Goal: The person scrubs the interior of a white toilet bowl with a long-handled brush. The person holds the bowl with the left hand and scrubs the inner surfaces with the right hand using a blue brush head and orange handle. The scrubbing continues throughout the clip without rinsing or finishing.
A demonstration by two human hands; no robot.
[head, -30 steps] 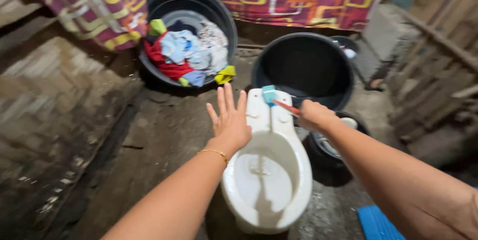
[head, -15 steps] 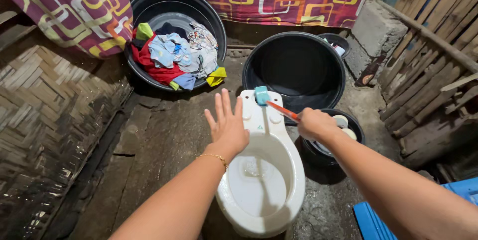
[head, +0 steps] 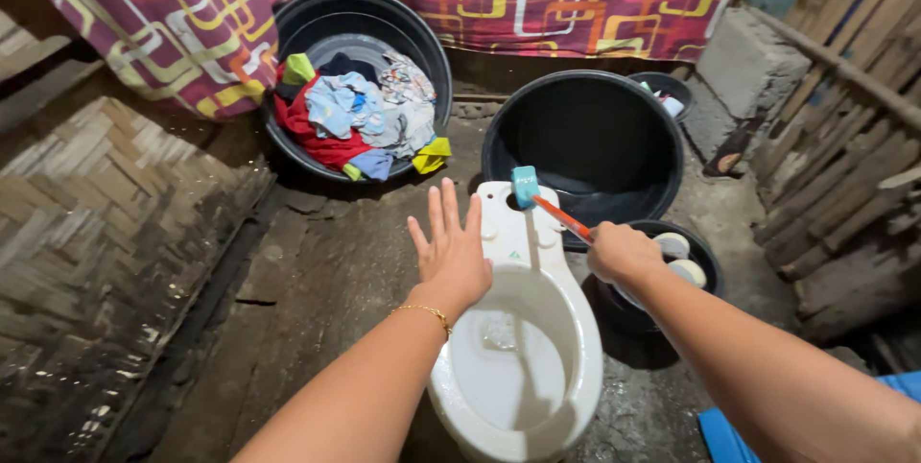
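Rough dark floor fills the lower frame. At centre right my right hand (head: 622,252) is clenched on an orange-handled brush (head: 547,204), its teal head on the back ledge of the white toilet bowl (head: 523,329). My left hand (head: 451,252) hovers spread, grasping nothing. Beyond: an empty black tub (head: 585,137), a tub of clothes (head: 360,113) upper left, blue plastic (head: 734,434) cut off lower right.
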